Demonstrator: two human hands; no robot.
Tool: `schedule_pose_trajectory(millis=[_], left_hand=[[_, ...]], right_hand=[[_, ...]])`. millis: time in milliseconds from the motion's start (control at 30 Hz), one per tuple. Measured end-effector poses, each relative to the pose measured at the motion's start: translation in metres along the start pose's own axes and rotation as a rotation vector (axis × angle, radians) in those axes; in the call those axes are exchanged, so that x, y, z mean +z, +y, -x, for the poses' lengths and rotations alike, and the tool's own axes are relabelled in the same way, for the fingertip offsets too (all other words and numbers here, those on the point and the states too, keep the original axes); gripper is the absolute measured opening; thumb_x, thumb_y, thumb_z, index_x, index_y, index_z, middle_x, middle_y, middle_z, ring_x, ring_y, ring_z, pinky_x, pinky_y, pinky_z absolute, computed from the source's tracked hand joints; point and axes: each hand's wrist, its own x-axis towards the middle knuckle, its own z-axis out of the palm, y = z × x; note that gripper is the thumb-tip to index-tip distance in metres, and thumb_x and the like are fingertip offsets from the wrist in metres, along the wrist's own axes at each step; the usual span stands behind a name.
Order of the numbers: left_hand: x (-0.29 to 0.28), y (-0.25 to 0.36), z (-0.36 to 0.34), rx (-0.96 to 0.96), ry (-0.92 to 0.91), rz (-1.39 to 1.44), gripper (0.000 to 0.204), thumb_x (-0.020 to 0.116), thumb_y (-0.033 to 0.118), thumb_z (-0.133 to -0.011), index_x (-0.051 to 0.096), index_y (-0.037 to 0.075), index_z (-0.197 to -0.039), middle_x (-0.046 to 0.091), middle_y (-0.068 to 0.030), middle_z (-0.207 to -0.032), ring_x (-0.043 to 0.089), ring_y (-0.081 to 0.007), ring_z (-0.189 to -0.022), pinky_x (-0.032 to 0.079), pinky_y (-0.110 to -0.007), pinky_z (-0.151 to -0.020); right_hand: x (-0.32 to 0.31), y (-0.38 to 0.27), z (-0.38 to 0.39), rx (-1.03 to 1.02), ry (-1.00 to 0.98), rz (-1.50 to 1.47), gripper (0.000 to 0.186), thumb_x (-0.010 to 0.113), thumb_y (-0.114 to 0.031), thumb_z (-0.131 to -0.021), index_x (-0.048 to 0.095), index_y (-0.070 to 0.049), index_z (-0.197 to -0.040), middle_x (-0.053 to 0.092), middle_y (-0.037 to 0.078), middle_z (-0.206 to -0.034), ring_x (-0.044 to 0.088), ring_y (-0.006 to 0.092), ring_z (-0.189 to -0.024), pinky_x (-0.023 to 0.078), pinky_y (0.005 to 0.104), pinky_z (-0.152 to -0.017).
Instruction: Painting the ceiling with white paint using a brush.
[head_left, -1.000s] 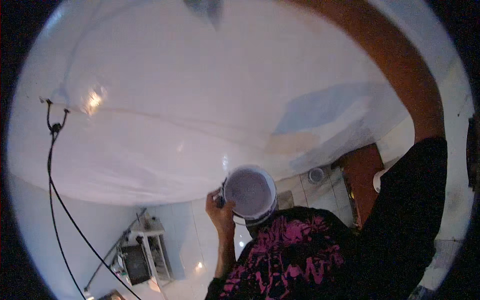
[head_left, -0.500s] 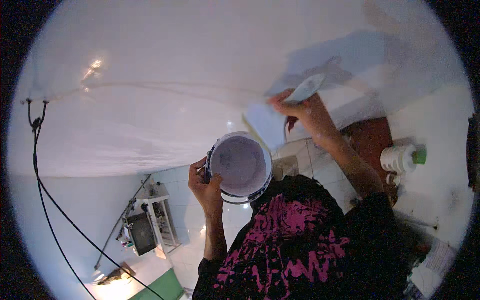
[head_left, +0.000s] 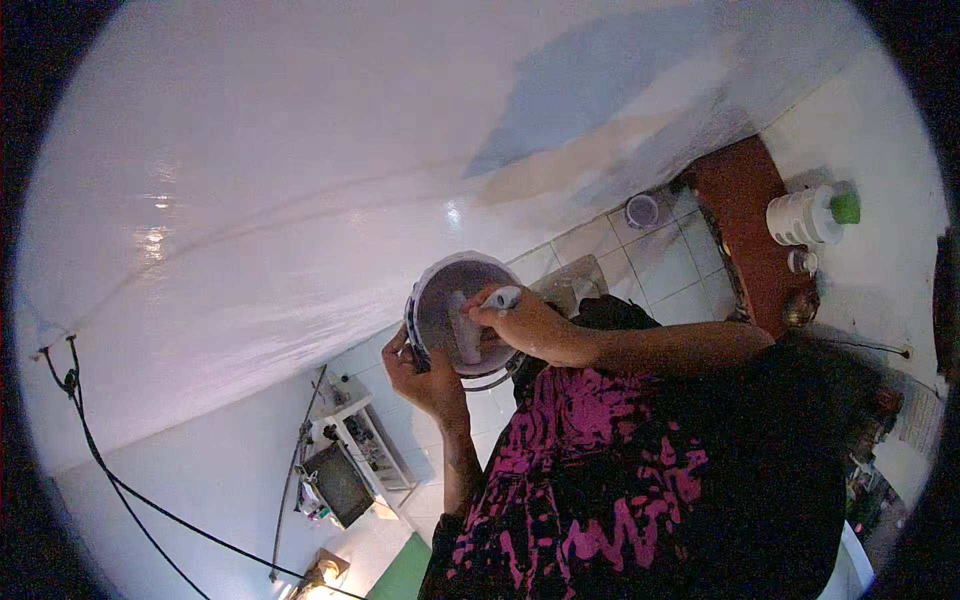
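My left hand [head_left: 425, 380] grips the side of a pale round bucket [head_left: 440, 268] holding a greyish, thick-looking substance. My right hand [head_left: 530, 330] is closed on the white handle of a flat tool [head_left: 506, 297], whose wide end is down inside the bucket; whether it is a brush or a scraper I cannot tell. The bucket sits in front of my black and pink shirt [head_left: 590, 460], below a broad glossy white wall [head_left: 300, 120] with shadows across its right part.
Black cables [head_left: 105, 465] hang at the left. A white shelf unit [head_left: 370, 445] stands lower left. On the right are a reddish-brown surface [head_left: 735, 205], a white container with green top [head_left: 800, 215] and a small tub [head_left: 641, 211] on floor tiles [head_left: 665, 265].
My right arm has come down from high on the right, bringing the tool into the bucket. My left hand still holds the bucket. The view has shifted and tilted.
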Motion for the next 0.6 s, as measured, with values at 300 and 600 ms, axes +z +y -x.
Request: schedule_pose_trajectory(millis=[300,600], left_hand=[[0.002,-0.017,0.0,0.035,0.034,-0.05,0.03,0.06,-0.002,-0.081,0.049,-0.006,-0.108,0.063,-0.0167,-0.099,0.062,-0.0196,-0.091,0.049,-0.031,-0.082],[-0.003,-0.017,-0.003,-0.005,0.0,-0.015,0.031,0.064,0.001,-0.082,0.049,-0.005,-0.109,0.062,-0.0163,-0.099,0.061,-0.0187,-0.091,0.049,-0.03,-0.082]], right_hand=[[0.032,0.043,-0.051,0.107,0.369,-0.019,0.03,0.054,-0.013,-0.085,0.054,-0.001,-0.112,0.062,0.013,-0.097,0.061,0.0223,-0.089,0.05,0.0362,-0.077],[0.059,0.035,-0.061,0.018,0.42,0.029,0.036,0.052,-0.007,-0.076,0.055,0.004,-0.109,0.062,0.022,-0.101,0.061,0.0339,-0.095,0.048,0.0424,-0.083]])
